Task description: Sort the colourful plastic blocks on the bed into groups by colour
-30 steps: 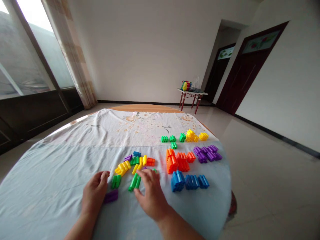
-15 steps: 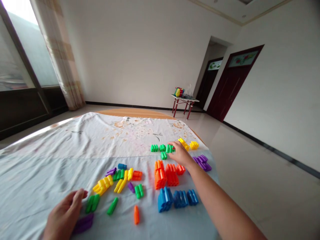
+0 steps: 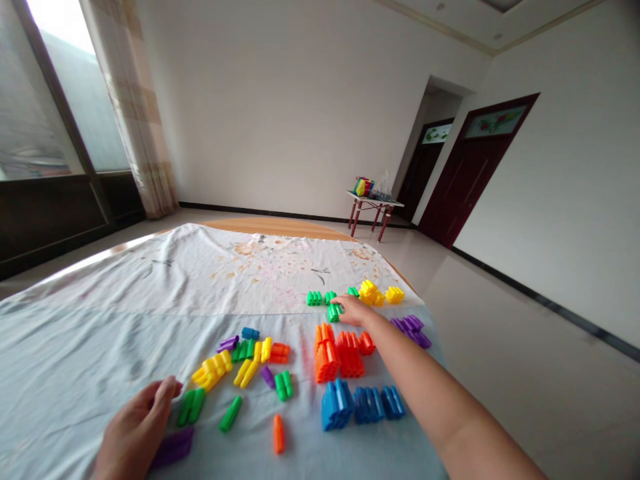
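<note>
My right hand [image 3: 354,311] reaches to the far side of the cloth, its fingertips closed on a small green plastic block [image 3: 333,313]. Just behind it stand more green blocks [image 3: 314,299], partly covered by the fingers. My left hand [image 3: 137,421] hovers at the near left, thumb and fingers pressed together. Whether anything is between them is hidden. Beside those fingertips lies a green block pair [image 3: 191,407], with a purple block [image 3: 173,448] partly behind the hand. Joined yellow blocks [image 3: 214,371] sit slightly farther off.
Orange blocks [image 3: 326,360], blue blocks [image 3: 337,405], purple blocks [image 3: 411,331] and yellow blocks [image 3: 370,293] stand grouped by colour at the right. Loose mixed blocks, including a single orange one [image 3: 279,435], lie in the middle. A tablecloth [image 3: 90,347] covers the table.
My right hand has shifted nearer from the back green row to the green block in front of it. The left hand keeps its pose. The whole view has moved slightly.
</note>
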{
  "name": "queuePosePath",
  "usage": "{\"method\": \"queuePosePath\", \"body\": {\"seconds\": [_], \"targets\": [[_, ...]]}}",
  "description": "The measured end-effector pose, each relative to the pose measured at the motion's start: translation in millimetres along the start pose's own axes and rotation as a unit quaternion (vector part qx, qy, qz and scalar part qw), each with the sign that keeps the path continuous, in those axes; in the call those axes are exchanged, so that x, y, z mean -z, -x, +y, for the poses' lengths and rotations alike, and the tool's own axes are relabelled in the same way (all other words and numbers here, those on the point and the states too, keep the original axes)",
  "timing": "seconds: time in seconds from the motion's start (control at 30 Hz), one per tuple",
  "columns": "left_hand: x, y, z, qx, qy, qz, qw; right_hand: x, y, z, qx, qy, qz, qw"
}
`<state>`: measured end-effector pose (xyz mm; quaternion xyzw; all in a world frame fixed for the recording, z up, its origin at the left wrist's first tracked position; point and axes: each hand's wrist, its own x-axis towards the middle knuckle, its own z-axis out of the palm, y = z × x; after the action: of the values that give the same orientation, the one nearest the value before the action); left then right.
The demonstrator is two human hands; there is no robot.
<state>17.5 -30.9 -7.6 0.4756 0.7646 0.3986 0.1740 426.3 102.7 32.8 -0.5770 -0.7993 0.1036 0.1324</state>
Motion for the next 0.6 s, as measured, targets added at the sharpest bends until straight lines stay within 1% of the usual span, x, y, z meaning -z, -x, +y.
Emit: {"method": "queuePosePath", "body": {"seconds": [0.07, 0.13, 0.23, 0.3, 0.37, 0.43, 0.47, 0.53, 0.6], "targets": [[-0.9, -0.7, -2.1, 0.018, 0.005, -0.036, 0.999, 0.8, 1.1, -1.3, -0.004, -0.003, 0.000, 1.000], [-2.2, -1.7, -4.9, 0.032, 0.011, -0.049, 0.998, 5.0, 3.5, -3.8, -0.007, -0.008, 0.010, 1.000], [-3.4, -2.7, -8.3, 0.044, 0.021, -0.055, 0.997, 20.3, 11.5, -14.9, -0.006, -0.018, 0.056, 0.998], [-3.5, -3.2, -9.0, 0.047, 0.026, -0.055, 0.997, 33.9, 22.7, -32.5, -0.001, -0.026, 0.100, 0.995], [-3.1, -3.6, -8.5, 0.044, 0.032, -0.055, 0.997, 44.8, 41.2, -61.1, 0.021, -0.053, 0.152, 0.987], [-2.4, -3.9, -6.9, 0.038, 0.036, -0.062, 0.997, 47.2, 65.9, -99.1, 0.088, -0.130, 0.218, 0.963], [-2.0, -4.0, -5.8, 0.035, 0.033, -0.065, 0.997, 43.8, 79.1, -119.9, 0.117, -0.160, 0.232, 0.952], [-1.0, -3.9, -3.5, 0.027, 0.025, -0.062, 0.997, 27.8, 103.1, -160.5, 0.172, -0.199, 0.223, 0.938], [0.1, -3.4, -1.8, 0.013, 0.017, -0.057, 0.998, 2.0, 119.4, -193.3, 0.208, -0.216, 0.180, 0.937]]}}
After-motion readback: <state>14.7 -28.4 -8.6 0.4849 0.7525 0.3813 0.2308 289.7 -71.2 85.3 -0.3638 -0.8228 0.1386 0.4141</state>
